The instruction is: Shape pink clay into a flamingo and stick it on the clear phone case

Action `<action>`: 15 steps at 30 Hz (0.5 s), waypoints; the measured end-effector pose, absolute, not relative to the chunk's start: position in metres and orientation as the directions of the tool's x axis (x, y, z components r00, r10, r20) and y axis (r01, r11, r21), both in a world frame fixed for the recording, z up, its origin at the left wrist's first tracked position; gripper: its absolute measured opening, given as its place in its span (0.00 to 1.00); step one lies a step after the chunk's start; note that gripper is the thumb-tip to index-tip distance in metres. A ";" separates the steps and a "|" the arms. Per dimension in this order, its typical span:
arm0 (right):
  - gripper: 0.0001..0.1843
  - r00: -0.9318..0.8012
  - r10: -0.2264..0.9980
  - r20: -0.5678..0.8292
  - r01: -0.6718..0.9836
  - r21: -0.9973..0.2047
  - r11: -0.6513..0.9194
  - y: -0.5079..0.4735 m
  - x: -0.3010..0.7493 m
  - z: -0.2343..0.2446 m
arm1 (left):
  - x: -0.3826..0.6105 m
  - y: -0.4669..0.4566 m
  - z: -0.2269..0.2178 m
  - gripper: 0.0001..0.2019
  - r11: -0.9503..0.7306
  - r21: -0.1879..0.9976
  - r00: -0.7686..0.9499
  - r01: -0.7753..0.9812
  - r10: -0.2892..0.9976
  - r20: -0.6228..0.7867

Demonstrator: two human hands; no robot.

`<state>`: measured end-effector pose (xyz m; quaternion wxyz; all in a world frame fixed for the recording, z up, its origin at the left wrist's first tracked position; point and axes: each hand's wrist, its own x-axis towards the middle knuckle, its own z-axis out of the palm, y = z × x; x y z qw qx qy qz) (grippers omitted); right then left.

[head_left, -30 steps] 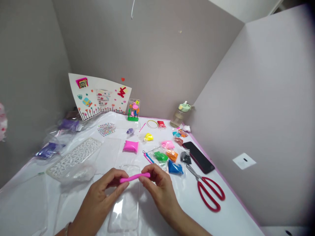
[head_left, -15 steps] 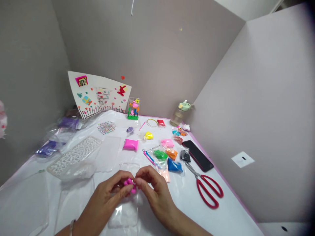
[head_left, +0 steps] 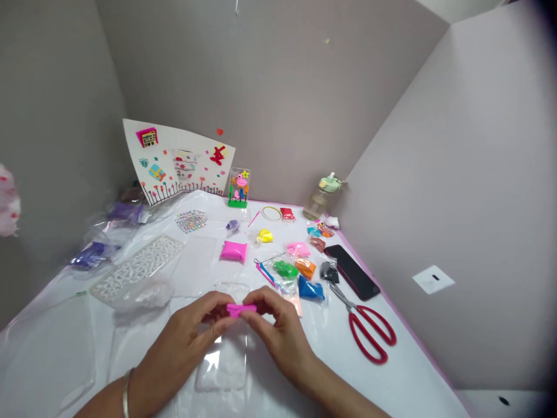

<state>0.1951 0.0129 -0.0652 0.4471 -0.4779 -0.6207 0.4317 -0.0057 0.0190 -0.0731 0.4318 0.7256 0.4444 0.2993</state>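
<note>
A short strip of bright pink clay (head_left: 241,309) is pinched between both my hands, just above a clear phone case (head_left: 224,348) lying on the white table (head_left: 409,371). My left hand (head_left: 191,337) grips the strip's left end with thumb and fingers closed. My right hand (head_left: 278,331) grips its right end the same way. A bracelet shows on my left wrist.
Red scissors (head_left: 368,328) and a dark phone (head_left: 351,271) lie to the right. Several small bags of coloured clay (head_left: 300,270), a pink clay bag (head_left: 234,251) and a patterned clear tray (head_left: 137,268) sit beyond my hands. A decorated card (head_left: 178,159) and a bottle (head_left: 319,198) stand at the back.
The long pink clay strip was bunched into a lump between my fingertips, then drawn out again into a shorter strip. Both hands stayed over the clear case.
</note>
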 end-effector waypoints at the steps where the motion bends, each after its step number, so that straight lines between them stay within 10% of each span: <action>1: 0.06 -0.094 0.986 0.134 0.189 -0.971 0.150 0.015 0.197 -0.065 | -0.009 0.019 -0.077 0.16 -0.316 0.847 0.467 0.428 0.879 0.092; 6: 0.09 0.043 0.991 0.125 0.107 -0.987 0.120 0.027 0.209 -0.063 | -0.016 0.013 -0.118 0.56 -0.716 0.549 0.754 0.430 0.620 0.218; 11: 0.11 -0.037 0.997 0.062 0.057 -0.996 0.064 0.025 0.204 -0.060 | 0.000 0.009 -0.132 0.50 -0.665 0.496 0.656 0.558 0.720 0.228; 15: 0.12 -0.104 0.994 0.020 -0.007 -1.000 0.019 0.020 0.197 -0.058 | 0.002 0.010 -0.105 0.36 -0.475 0.730 0.479 0.492 0.848 0.229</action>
